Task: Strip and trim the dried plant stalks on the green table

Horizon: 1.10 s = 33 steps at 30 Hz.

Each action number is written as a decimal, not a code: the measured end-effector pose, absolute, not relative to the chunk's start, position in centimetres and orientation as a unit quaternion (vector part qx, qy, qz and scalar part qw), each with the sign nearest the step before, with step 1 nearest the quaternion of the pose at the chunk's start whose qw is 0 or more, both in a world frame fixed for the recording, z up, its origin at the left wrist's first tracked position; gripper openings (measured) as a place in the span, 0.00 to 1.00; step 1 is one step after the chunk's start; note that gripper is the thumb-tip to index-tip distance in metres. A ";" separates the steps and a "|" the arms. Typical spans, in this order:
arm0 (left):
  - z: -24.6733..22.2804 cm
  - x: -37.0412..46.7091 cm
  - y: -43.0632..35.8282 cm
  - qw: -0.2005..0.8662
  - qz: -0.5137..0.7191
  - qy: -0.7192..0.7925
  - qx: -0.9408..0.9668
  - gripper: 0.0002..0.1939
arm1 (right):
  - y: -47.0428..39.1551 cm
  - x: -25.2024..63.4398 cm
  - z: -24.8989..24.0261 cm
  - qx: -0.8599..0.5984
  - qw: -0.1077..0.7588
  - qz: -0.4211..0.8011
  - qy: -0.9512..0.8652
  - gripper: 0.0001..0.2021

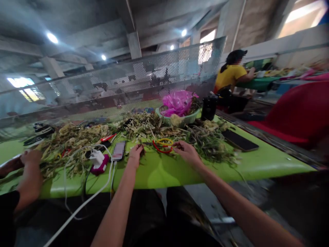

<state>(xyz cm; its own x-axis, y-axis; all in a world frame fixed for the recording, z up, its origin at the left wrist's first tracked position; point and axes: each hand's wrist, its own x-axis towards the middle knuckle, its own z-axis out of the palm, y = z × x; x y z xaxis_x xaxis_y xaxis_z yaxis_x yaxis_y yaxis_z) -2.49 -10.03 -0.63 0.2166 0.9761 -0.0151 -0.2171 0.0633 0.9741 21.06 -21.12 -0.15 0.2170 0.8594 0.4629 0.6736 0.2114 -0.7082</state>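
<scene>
The right hand's [189, 153] fingers close on the yellow loop of red-and-yellow-handled scissors [164, 151], between both hands; they look light, stiff, best held by the loops. The left hand's [136, 152] fingers curl near the blades; whether they pinch anything, I cannot tell. Dry, tangled greenish-brown plant stalks [142, 125] crowd beyond the fingertips; a white-cabled phone [118, 151] lies left of the left fingers.
</scene>
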 end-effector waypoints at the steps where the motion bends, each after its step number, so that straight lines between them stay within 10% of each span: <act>1: -1.0 -2.6 -10.1 0.607 0.491 0.398 0.482 0.12 | -21.6 21.1 -0.7 -0.625 0.451 0.108 -0.627 0.10; 33: -1.6 -2.9 -10.4 0.591 0.493 0.377 0.515 0.10 | -21.6 19.6 -0.9 -0.645 0.395 -0.001 -0.654 0.07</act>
<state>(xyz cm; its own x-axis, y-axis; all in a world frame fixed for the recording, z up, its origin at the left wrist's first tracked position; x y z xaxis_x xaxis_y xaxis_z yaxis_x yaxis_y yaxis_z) -2.86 -10.38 -1.58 0.2289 0.9714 0.0630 -0.1944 -0.0178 0.9808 19.57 -21.64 -0.91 0.1435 0.8436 0.5175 0.8444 0.1684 -0.5086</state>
